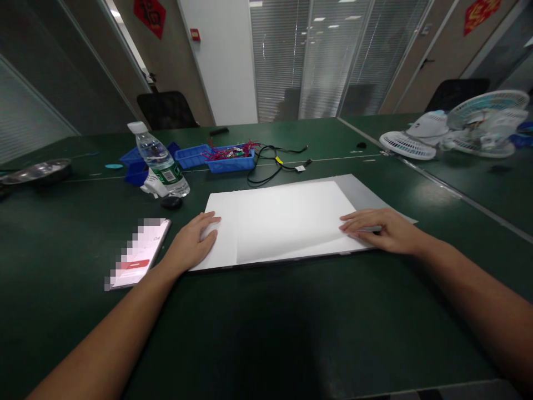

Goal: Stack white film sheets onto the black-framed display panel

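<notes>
A large white sheet of paper (287, 222) lies on a flat board in front of me, its near edge slightly raised toward the right. Part of the board (366, 194) shows grey beyond the sheet's right side. At the left edge of the white surface rests my left hand (194, 239), fingers apart and lying flat. My right hand (383, 229) touches the sheet's right edge, with the fingers stretched over the paper and the thumb lower down. Whether that thumb pinches the edge is hard to see.
Left of the board lies a phone (139, 255). Behind it are a black mouse (171, 203) and a water bottle (162, 164). Farther back sit blue trays (231, 164) with red wires, and a black cable (272, 161). Fan parts (433, 133) stand at the back right.
</notes>
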